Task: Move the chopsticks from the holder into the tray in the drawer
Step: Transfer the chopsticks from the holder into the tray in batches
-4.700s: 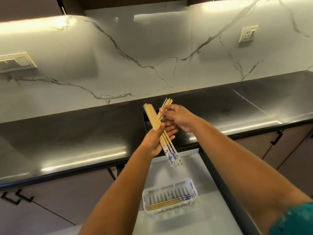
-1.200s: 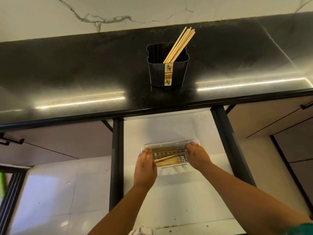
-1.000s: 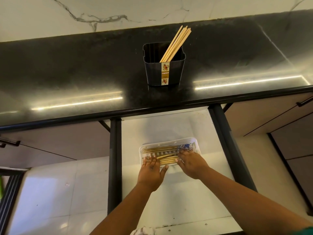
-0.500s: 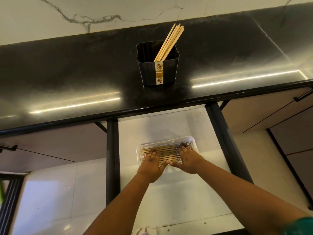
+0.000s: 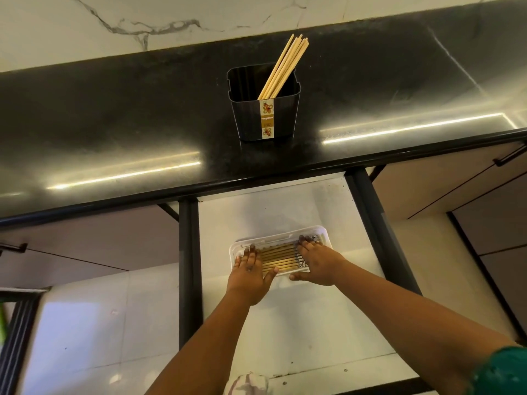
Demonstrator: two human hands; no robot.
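Note:
A black holder [image 5: 265, 121] with a gold label stands on the dark countertop, and several plain wooden chopsticks [image 5: 285, 67] lean in it toward the right. Below, in the open white drawer [image 5: 285, 315], sits a white plastic tray [image 5: 285, 238]. Several chopsticks [image 5: 281, 255] lie side by side in it, their blue-patterned ends to the right. My left hand [image 5: 251, 270] lies flat on the tray's left end, fingers spread over the chopsticks. My right hand [image 5: 315, 262] lies flat on the right end, covering the patterned ends. Neither hand grips anything.
The black countertop [image 5: 114, 124] overhangs the drawer's back, with a marble wall behind. Dark drawer rails [image 5: 188, 266] run along both sides. Cabinet fronts with black handles [image 5: 510, 156] flank the drawer. A white tiled floor [image 5: 94, 323] shows at the left.
About five seconds ago both hands held a bundle of chopsticks above the holder. That bundle now lies in the tray. In the last second my hands flattened and spread apart over the chopsticks, which now lie parallel.

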